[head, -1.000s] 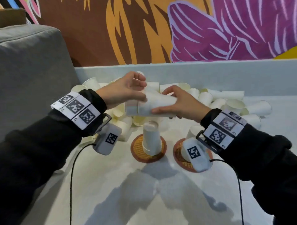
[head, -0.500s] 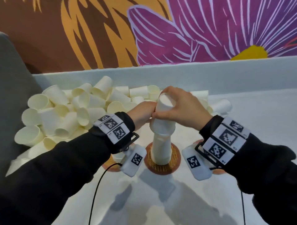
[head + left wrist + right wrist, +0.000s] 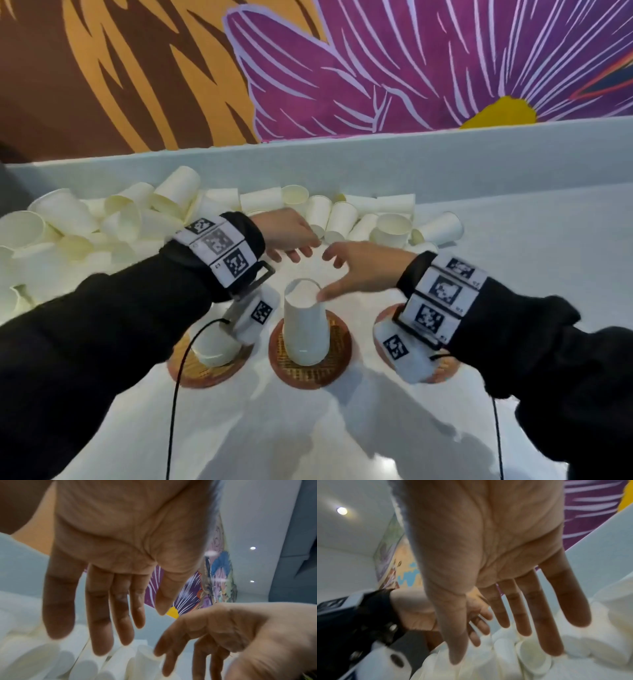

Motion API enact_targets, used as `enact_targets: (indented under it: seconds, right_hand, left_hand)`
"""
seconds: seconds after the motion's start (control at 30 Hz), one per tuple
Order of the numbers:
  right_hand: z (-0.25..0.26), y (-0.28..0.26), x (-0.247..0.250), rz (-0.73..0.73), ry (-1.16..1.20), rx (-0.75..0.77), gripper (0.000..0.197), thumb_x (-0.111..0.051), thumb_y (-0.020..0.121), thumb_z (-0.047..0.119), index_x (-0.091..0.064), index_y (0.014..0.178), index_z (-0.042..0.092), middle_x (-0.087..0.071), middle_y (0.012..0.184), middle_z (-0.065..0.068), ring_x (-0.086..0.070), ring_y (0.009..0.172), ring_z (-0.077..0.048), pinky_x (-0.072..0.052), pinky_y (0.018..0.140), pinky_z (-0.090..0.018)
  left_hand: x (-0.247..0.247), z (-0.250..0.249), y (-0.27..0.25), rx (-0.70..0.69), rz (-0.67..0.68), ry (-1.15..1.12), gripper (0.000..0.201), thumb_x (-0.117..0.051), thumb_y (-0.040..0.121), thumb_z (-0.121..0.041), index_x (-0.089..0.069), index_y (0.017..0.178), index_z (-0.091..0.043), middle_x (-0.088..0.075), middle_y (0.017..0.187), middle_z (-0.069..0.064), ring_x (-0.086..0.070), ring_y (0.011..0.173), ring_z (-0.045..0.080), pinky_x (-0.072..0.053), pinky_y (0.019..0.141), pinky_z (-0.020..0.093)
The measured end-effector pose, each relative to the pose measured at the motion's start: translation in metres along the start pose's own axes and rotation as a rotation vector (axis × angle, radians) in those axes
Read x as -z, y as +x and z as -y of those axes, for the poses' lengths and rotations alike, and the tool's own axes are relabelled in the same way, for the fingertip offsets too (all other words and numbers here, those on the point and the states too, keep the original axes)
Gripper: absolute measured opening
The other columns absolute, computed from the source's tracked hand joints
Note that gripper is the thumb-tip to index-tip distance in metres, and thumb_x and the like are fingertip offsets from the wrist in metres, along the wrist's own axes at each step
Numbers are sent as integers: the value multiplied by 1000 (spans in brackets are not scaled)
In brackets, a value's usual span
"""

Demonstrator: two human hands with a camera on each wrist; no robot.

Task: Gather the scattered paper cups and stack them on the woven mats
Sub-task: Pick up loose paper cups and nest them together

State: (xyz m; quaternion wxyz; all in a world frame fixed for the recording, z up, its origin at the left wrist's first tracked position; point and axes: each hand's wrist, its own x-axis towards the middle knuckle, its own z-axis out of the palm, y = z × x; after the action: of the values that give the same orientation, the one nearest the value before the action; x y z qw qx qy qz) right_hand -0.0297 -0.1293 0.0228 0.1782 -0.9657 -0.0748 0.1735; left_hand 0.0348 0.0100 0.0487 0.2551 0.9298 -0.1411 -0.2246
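A stack of upside-down white paper cups stands on the middle woven mat. Another upside-down cup sits on the left mat, partly behind my left wrist camera. The right mat is mostly hidden by my right wrist. My left hand hovers open beyond the stack with fingers spread. My right hand is open too, its thumb close to the stack's top; its fingers are straight. Many loose cups lie heaped at the back left and middle.
A low pale wall bounds the white table at the back, with a painted mural above it. A grey sofa edge sits at the far left. Bare table surface stretches to the right and in front of the mats.
Both hands have let go of the cups they were pressing onto the middle stack, which now stands lower and free. The hands have opened and moved toward the cup pile.
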Motion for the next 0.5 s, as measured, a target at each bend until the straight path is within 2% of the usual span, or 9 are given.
enact_targets:
  seconds: [0.07,0.13,0.23,0.4,0.43,0.5]
  right_hand:
    - [-19,-4,26,-70,59,-52,68,-66,78,54,-47,132,17,-59,123,-1,-61,100,-17,-48,87,-28]
    - [-43,-7,46,-123,99,-127,59,-67,79,50,-52,125,16,-65,113,-2,-65,90,-18,-52,85,-33]
    - [-84,-7,64,-148,81,-265,51,-66,83,44,-56,121,12,-67,108,-6,-66,93,-21,-53,83,-36]
    - [-141,7,62,-116,43,-443,50,-64,84,42,-62,115,2,-67,103,-12,-61,92,-23,-43,66,-26]
    - [-150,13,59,-111,50,-476,51,-64,84,42,-61,116,2,-65,105,-11,-60,95,-23,-44,69,-27]
    - [-164,22,51,-112,42,-524,54,-63,85,42,-59,120,2,-61,117,-11,-56,107,-25,-44,82,-30]
  left_hand:
    - [11,-18,7,-55,-2,35,25,-53,93,-31,-65,106,-14,-69,90,-7,-65,78,11,-52,76,29]
    - [21,-37,15,-130,0,62,24,-56,93,-32,-66,104,-14,-71,89,-7,-67,76,11,-54,79,32]
    - [29,-65,33,-224,34,180,22,-57,92,-33,-65,105,-17,-71,92,-8,-69,81,10,-55,80,31]
    - [15,-94,78,-278,70,470,25,-62,89,-31,-66,109,-17,-68,91,-7,-66,84,12,-51,69,22]
    - [9,-99,87,-297,69,526,25,-63,88,-30,-67,110,-17,-68,96,-5,-64,86,14,-48,70,22]
    - [-4,-103,103,-344,82,620,25,-65,87,-27,-68,111,-20,-65,109,-1,-59,95,17,-42,78,24]
